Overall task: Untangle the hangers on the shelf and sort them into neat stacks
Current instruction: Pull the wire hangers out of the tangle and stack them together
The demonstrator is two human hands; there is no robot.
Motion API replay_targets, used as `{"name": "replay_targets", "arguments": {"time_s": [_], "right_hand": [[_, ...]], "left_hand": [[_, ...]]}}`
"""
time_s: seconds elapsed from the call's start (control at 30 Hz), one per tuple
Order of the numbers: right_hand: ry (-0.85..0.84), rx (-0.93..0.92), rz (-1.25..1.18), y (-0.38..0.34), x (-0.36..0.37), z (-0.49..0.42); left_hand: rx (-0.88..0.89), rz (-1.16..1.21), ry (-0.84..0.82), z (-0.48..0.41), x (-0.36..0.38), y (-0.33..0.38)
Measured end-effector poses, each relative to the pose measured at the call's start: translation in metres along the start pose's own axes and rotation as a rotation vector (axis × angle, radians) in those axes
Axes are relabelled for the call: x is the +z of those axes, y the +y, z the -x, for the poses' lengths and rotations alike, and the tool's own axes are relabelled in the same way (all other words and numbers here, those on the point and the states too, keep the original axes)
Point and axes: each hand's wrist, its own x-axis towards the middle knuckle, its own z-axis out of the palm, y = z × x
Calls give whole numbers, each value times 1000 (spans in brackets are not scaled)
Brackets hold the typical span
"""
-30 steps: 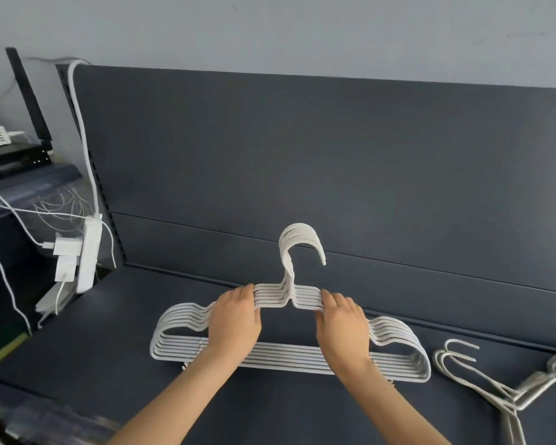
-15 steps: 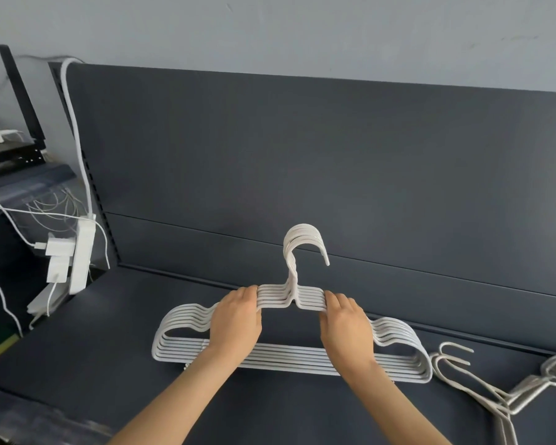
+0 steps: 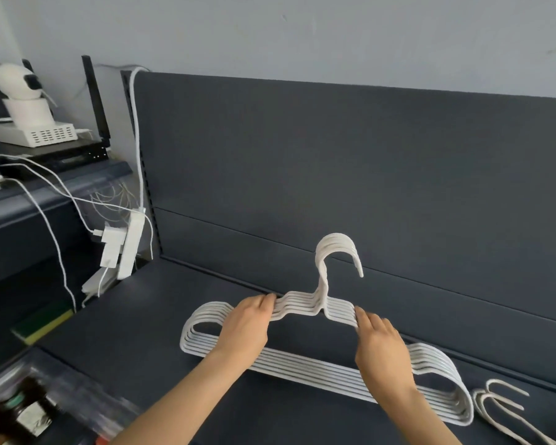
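A stack of several white hangers (image 3: pixel 315 369) stands on its bottom bars on the dark shelf (image 3: pixel 148 316), hooks up and leaning toward the back panel. My left hand (image 3: pixel 246 329) grips the stack's left shoulder, fingers curled over the top bars. My right hand (image 3: pixel 381 346) grips the right shoulder the same way. A few loose white hangers (image 3: pixel 501 409) lie flat at the lower right, hooks pointing right, partly cut off by the frame edge.
The dark back panel (image 3: pixel 350 175) rises behind the shelf. A white power strip (image 3: pixel 130 244) with plugs and cables hangs at the shelf's left end. A neighbouring shelf holds a white box (image 3: pixel 34 133) and a camera. A bin with bottles (image 3: pixel 23 412) is at lower left.
The view has swung left, bringing the neighbouring shelf's devices into sight. Both hands keep their hold on the stack, which stays upright on the shelf.
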Motion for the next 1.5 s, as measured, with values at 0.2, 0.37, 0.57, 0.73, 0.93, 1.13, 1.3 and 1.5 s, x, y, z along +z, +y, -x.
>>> {"name": "replay_targets", "arguments": {"time_s": [0.2,0.37,0.57,0.73,0.93,1.13,1.3,1.5], "right_hand": [[-91,-9,-5,-45,16,-33],[-136,31,-61,-108,42,-79],[-198,108,-149,-159,70,-126],[-203,101,17,-174,87,-131],[-346,182,-2,-170,84,-125],[-402,175,-66,-166,82,-126],[-433,171,-63,-166,80,-125],[-414,126,-74,-161,74,-122]], "left_hand": [[-3,-101,-18,-34,-18,-49],[-19,-103,-5,-75,-32,-122],[-22,-110,-65,-122,-41,-183],[-37,-36,-44,-133,-30,-206],[-27,30,-38,-135,-21,-211],[-33,31,-144,-140,-22,-210],[-9,34,-133,-135,-25,-207],[7,6,-141,-134,-28,-209]]}}
